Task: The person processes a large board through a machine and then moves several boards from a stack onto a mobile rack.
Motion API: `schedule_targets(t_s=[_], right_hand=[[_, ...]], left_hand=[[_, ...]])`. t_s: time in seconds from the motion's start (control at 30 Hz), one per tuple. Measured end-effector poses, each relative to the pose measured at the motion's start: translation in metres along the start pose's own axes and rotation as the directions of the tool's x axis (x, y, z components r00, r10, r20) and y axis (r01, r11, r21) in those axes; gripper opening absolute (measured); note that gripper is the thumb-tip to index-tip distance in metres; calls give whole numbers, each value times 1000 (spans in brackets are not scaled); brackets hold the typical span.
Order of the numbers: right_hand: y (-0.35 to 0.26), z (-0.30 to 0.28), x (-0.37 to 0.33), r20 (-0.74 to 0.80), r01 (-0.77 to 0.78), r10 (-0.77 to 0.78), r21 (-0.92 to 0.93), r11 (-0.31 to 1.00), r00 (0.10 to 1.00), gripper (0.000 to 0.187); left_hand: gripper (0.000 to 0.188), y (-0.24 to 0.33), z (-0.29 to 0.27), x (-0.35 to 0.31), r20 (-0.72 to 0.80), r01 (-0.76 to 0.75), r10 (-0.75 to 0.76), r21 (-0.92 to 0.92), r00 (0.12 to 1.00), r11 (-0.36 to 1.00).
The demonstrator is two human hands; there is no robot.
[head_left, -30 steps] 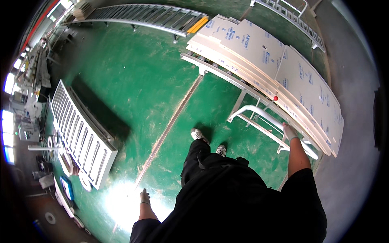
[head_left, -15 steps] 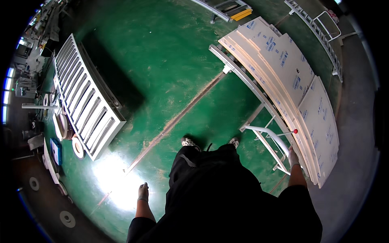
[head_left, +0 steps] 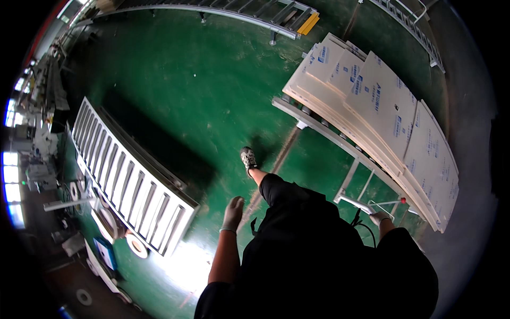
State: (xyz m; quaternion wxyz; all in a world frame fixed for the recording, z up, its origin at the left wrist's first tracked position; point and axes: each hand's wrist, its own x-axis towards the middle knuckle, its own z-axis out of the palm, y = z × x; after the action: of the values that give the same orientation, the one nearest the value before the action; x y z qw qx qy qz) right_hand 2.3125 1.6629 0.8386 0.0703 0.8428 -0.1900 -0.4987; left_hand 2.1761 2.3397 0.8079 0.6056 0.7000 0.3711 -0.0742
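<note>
My right hand (head_left: 378, 218), in a pale glove, is closed round the end of a bent white tube handle (head_left: 355, 203) on the near side of a metal roller stand. A thin lever with a red knob (head_left: 403, 200) sticks out just beyond that hand. On the stand lies a stack of large pale boards (head_left: 380, 98) with blue printing and tan edges. My left hand (head_left: 232, 213), also gloved, hangs in front of me over the green floor. It holds nothing, its fingers loosely stretched.
To the left stands a white slatted roller conveyor (head_left: 133, 181). Beside it are rolls of edging (head_left: 137, 246) and a blue box (head_left: 105, 253). A long roller track (head_left: 239, 16) with a yellow end crosses the far side. Another ladder-like track (head_left: 409, 29) is at the far right. A groove (head_left: 284, 149) runs along the floor.
I have stepped forward, and one shoe now shows well ahead of me. My left hand has swung forward. The slatted conveyor appears nearer, while my right hand stays at the tube handle.
</note>
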Motion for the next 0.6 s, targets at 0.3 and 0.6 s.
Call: schedule_targets(t_s=[0.3, 0.6], right_hand=[[-556, -273, -95, -186, 865, -846, 169, 473, 499, 32], [-727, -577, -129, -512, 900, -745, 319, 297, 428, 36]], left_hand=[[51, 150, -150, 115, 205, 21, -172, 583, 963, 812], [28, 165, -274, 289, -151, 262, -280, -132, 948, 956]])
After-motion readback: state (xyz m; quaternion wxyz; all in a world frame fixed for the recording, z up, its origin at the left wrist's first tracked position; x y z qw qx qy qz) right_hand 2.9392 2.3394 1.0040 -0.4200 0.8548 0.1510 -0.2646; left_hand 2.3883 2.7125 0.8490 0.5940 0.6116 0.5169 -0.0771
